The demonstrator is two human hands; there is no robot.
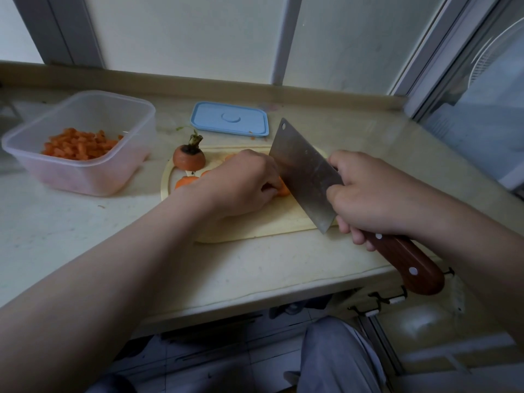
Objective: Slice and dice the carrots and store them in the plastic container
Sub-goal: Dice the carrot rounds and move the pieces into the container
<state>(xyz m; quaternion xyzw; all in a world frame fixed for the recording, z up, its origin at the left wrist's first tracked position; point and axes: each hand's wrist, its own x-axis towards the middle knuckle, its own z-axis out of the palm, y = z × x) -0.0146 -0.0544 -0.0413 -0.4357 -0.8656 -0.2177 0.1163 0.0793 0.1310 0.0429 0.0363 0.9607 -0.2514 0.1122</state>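
The left forearm (99,279) leads to the left hand (243,182), its fingers curled over a carrot piece (285,190) on the cutting board (283,225). The right hand (368,197) grips the cleaver (303,171), blade against the carrot. Diced carrot (76,144) fills the plastic container (85,177) at the worktop's (85,236) left.

Pale stone counter (85,236) beneath frosted windows (184,32), dim tiled floor (226,364) below

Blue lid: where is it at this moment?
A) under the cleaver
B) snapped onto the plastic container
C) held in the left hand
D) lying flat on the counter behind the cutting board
D: the blue lid lies flat on the counter beyond the cutting board, and the plastic container stands open to its left with diced carrot inside.
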